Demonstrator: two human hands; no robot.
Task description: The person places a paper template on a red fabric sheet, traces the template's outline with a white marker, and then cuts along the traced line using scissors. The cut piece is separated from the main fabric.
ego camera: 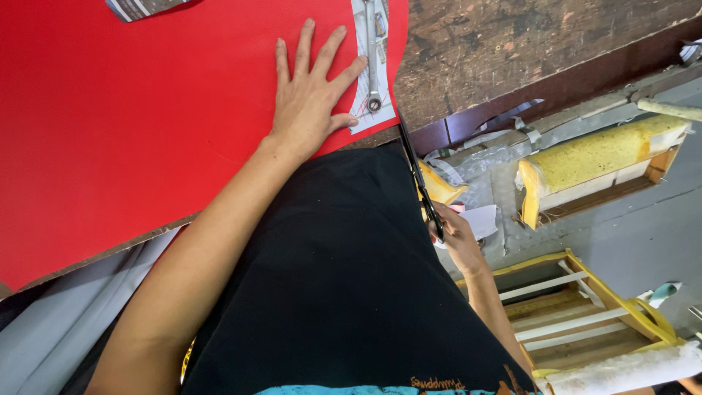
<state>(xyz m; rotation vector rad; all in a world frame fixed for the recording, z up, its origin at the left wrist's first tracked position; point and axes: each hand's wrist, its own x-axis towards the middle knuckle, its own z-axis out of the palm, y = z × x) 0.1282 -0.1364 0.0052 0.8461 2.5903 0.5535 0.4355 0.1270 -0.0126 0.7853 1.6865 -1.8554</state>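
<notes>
— What are your hands doing right now?

— I'm pressing my left hand (311,99) flat on the red sheet (146,124), fingers spread wide and gripping nothing, just holding the material down on the dark wooden worktable (512,44). My little finger and thumb are lying just beside a pale paper strip (371,69) at the sheet's right edge, and a metal wrench (374,62) is resting on that strip, its ring end pointing toward me.

— And the other one?

— My right hand (457,238) is hanging lower, off the table's edge and near my black shirt (344,292). It's closing around the handles of a pair of black scissors (418,172). The blades are pointing up toward the red sheet's corner, with the tip reaching just beside the edge where the paper strip ends. I can't tell whether the blades are parted or together; they're reading as one thin dark line.

— What's lying around you?

— Past my right hand, yellow foam cushions (599,157) and a yellow wooden frame (585,307) are sitting on the grey floor (643,227), with scraps of pale material near them.
</notes>
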